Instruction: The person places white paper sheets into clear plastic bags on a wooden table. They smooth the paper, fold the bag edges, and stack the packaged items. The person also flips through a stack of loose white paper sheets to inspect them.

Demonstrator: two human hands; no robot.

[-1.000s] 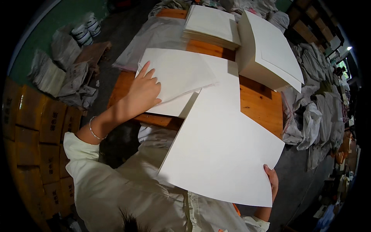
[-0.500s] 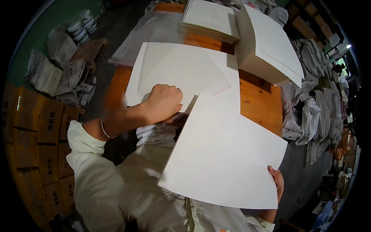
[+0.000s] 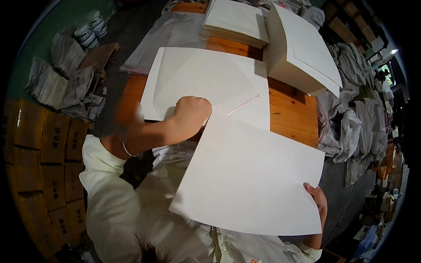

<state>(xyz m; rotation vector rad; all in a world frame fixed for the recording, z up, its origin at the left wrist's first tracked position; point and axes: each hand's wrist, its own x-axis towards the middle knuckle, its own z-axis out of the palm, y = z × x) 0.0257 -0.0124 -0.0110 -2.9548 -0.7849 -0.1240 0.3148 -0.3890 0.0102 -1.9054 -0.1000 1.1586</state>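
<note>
My right hand [image 3: 316, 197] grips the right edge of a stack of large white paper sheets [image 3: 252, 179], thumb on top and the other fingers hidden beneath. The stack is held tilted over my lap, its upper left corner close to my left hand. A clear plastic bag [image 3: 206, 76] with a thin red-printed strip lies over a white sheet [image 3: 260, 83] on the table. My left hand [image 3: 192, 117] is closed in a fist at the bag's near edge, pinching its film; the fingertips are turned out of sight.
On the wooden table [image 3: 291, 116], a stack of white paper [image 3: 237, 19] stands at the back, with a taller curved stack [image 3: 302, 41] to its right. More clear bags [image 3: 164, 37] lie back left. Cartons [image 3: 55, 140] are piled at left, grey sacks [image 3: 362, 125] at right.
The paper stack has shifted downward and flattened, its upper corner now beside my left fist. My left hand has moved slightly right. The bag's red-printed strip shows longer and straighter.
</note>
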